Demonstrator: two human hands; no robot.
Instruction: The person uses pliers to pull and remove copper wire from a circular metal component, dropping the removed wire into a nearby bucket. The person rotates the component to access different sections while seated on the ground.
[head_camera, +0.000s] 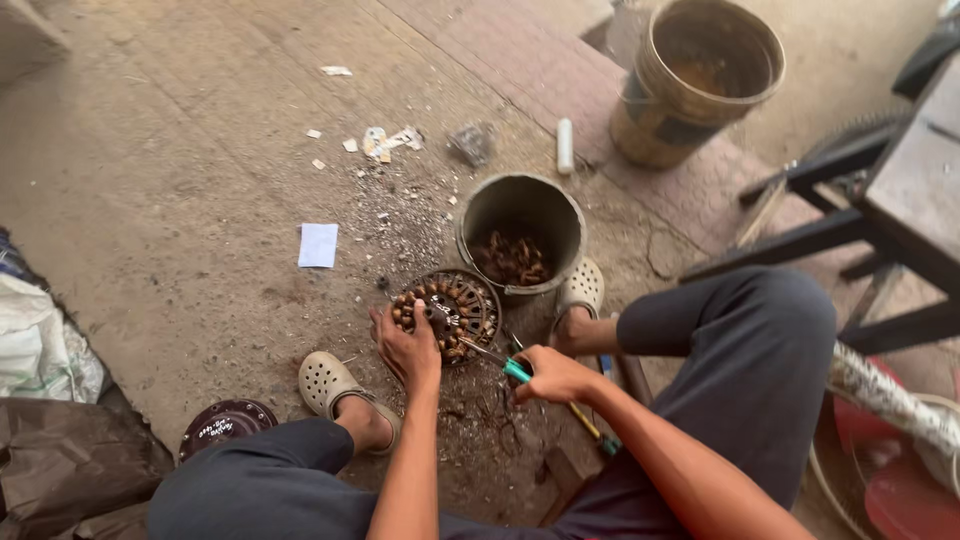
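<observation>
While the round, dark metal motor stator with copper-brown windings (448, 312) lies flat on the concrete floor (180, 200) between the person's feet, the left hand (408, 345) presses down on its near-left edge with fingers spread over the rim, steadying it. The right hand (553, 375) is closed around the green-handled screwdriver (505, 365), whose thin metal shaft angles up-left so that its tip meets the stator's lower right side. The step in hand looks like prying or picking copper winding out of the slots; the next move would seem to call for a firm downward hold from the left hand and careful levering at the tip, so the tool does not slip toward the fingers. Just behind the stator stands a small grey bucket (520, 232) holding brownish scraps, touching or nearly touching its far rim. A beige perforated clog (325, 382) sits on the left foot, another on the right. Further off stands a large tan bucket (697, 80). Exactly where the tip enters is too small to tell, and the screwdriver's handle is mostly covered by the fingers.
</observation>
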